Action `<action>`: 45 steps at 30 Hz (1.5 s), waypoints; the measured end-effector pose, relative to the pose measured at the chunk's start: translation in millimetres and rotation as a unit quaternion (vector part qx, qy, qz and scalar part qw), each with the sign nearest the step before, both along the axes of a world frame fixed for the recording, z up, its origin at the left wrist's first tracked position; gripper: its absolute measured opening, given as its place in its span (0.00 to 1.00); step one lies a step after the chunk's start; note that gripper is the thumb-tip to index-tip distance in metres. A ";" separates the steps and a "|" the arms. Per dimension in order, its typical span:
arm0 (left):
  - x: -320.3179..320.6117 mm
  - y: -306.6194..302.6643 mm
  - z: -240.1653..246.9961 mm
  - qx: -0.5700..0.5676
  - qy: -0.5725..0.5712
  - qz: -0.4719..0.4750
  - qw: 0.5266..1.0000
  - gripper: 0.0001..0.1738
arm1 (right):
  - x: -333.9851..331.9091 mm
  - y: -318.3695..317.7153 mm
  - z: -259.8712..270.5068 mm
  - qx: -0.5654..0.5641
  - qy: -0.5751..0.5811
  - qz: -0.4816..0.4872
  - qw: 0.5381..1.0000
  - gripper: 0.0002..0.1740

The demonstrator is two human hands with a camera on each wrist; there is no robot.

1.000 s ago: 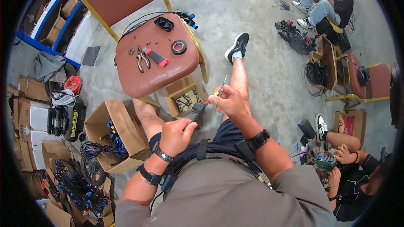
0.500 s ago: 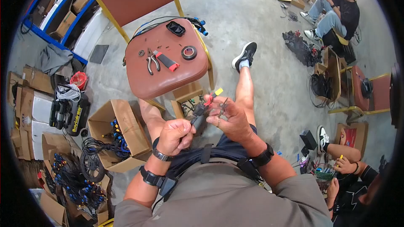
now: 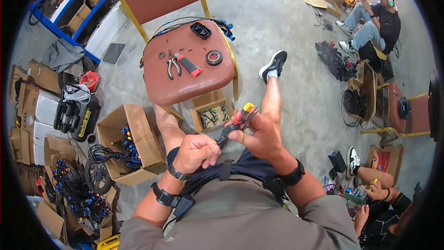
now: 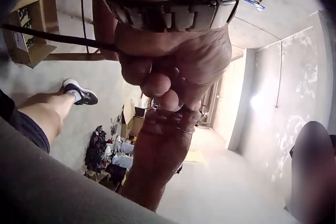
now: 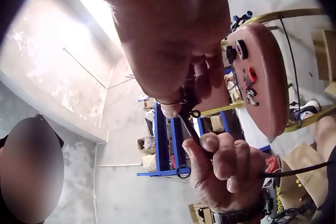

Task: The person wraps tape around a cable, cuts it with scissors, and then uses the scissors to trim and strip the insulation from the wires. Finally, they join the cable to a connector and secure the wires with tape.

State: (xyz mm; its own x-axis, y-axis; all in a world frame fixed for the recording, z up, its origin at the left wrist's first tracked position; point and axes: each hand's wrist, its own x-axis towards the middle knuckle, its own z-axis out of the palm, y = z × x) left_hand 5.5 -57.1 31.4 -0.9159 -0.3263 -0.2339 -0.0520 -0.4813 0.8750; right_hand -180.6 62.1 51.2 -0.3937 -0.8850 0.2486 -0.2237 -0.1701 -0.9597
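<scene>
In the head view my left hand (image 3: 196,153) grips a black cable at the lap; the cable (image 5: 296,172) runs out of its fist in the right wrist view. My right hand (image 3: 263,136) holds a dark piece (image 3: 227,129) with red wires (image 3: 237,116) and a yellow connector (image 3: 249,107) beside its fingers. Both hands nearly meet in the left wrist view, the left hand (image 4: 168,66) above the right hand (image 4: 163,150). Thin dark loops (image 5: 183,171) show near the fingertips. Whether the right hand also holds a thin tool is unclear.
A chair seat (image 3: 185,88) ahead bears pliers (image 3: 173,65), a red-and-grey tool (image 3: 188,65) and tape (image 3: 214,58). Below it stands a small open box (image 3: 198,120). Left lies a box of cables (image 3: 145,143). Two people sit at the right.
My right hand has turned; the thin pointed tool seen earlier is no longer clear. The yellow connector now points up beside the raised fingers. The left hand keeps its grip, and the head view has shifted slightly.
</scene>
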 end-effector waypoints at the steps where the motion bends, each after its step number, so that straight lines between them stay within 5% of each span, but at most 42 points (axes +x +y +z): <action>1: -0.8 -0.2 2.2 -0.030 -0.008 -0.004 1.000 0.12 | 0.7 0.9 0.2 0.001 -0.001 0.000 1.000 0.20; 9: -11.9 8.3 10.5 -0.225 -0.009 0.019 0.974 0.11 | -3.1 3.6 8.1 0.025 0.012 -0.046 0.999 0.17; 15: -23.5 6.2 2.0 -0.489 0.014 0.040 0.871 0.10 | -4.7 1.2 -15.0 0.084 -0.002 -0.055 0.995 0.15; 17: -26.6 3.4 -7.5 -0.618 0.018 0.024 0.786 0.11 | -5.0 -1.6 -35.3 0.115 -0.042 -0.042 0.992 0.14; 21: -34.7 5.3 -21.1 -0.696 -0.056 0.011 0.716 0.11 | -7.1 -7.7 -57.8 0.126 -0.047 -0.058 0.989 0.13; 24: -38.4 11.0 -20.7 -0.619 -0.086 0.058 0.778 0.10 | -14.6 -3.9 -72.3 0.143 -0.046 -0.023 0.988 0.12; 26: -34.1 6.3 -24.6 -0.488 -0.125 0.035 0.863 0.10 | -11.7 -2.9 -82.5 0.104 -0.192 0.013 0.976 0.14; 30: -20.0 2.8 -44.8 -0.248 -0.149 0.039 0.956 0.09 | -8.4 10.5 -84.5 0.131 -0.175 0.056 0.974 0.19; 35: -12.6 0.9 -37.3 -0.128 -0.137 0.088 0.978 0.10 | -4.0 38.4 -65.6 0.214 -0.008 0.021 0.977 0.20; 39: -8.6 3.7 -44.8 -0.065 -0.126 0.121 0.982 0.09 | 6.2 54.5 -80.6 0.250 0.003 0.106 0.962 0.20; 45: -0.7 5.0 -42.7 -0.027 -0.132 0.161 0.978 0.07 | 9.1 57.5 -67.8 0.299 -0.024 0.065 0.952 0.23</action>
